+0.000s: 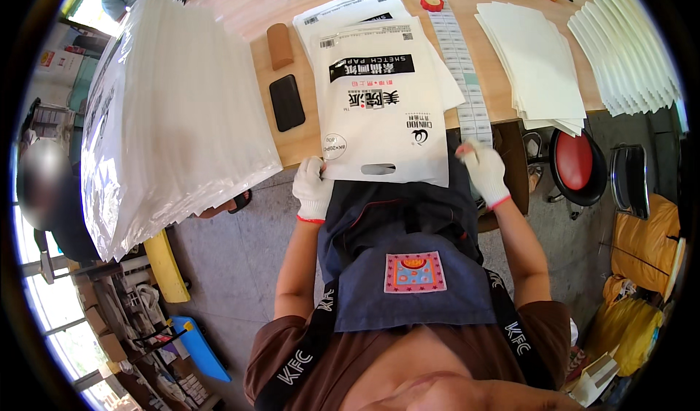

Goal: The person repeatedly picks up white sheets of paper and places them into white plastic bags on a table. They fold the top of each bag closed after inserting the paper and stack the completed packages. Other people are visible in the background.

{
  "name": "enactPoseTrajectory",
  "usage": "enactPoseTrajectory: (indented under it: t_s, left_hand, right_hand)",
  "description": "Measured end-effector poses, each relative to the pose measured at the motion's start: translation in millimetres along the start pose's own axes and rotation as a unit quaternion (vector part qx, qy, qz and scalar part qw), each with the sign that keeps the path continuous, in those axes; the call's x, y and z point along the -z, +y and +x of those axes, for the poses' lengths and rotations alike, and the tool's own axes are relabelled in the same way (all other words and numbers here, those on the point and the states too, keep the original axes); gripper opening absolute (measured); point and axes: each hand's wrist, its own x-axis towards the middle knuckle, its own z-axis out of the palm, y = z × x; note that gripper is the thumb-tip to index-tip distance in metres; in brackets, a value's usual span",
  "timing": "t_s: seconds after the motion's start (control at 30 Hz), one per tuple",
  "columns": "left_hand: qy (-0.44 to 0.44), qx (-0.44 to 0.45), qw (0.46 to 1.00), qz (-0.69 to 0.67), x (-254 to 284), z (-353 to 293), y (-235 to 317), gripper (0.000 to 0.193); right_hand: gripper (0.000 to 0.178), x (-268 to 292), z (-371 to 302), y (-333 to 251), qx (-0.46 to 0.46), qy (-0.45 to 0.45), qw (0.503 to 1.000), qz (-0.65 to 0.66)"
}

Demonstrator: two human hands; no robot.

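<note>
A white printed plastic bag (pixel 379 134), flat and with a handle slot, lies before me on another such bag (pixel 357 6). Its lower end hangs over the table's near edge. My left hand (pixel 313 190), in a white glove with a red cuff, is closed at the bag's lower left corner, fingers pinched on the edge. My right hand (pixel 485 172), gloved alike, hovers right of the bag near the end of a strip of printed labels (pixel 456 54). Its fingers are curled together; whatever they hold is hidden.
A tall stack of clear-wrapped bags (pixel 175 112) stands at left. A black phone (pixel 287 103) and brown cylinder (pixel 279 47) lie beside it. White paper sheets (pixel 529 61) and a fanned stack (pixel 627 47) are at right. A red round object (pixel 432 3) rests on the strip; a red stool (pixel 574 159) stands below.
</note>
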Motion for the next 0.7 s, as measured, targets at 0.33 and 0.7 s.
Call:
enactPoseTrajectory:
  t_s: [0.33, 0.7]
  left_hand:
    - [-0.014, 0.217, 0.974, -0.057, 24.6, -59.7, -37.3, 0.031]
    - [-0.287, 0.467, 0.426, -0.720, -54.3, -45.5, 92.0, 0.036]
  right_hand:
    - [0.031, -114.4, 42.8, -36.9, -0.158, -0.012, 0.803, 0.575]
    - [0.034, -120.8, 38.6, -46.2, -0.099, -0.007, 0.854, 0.510]
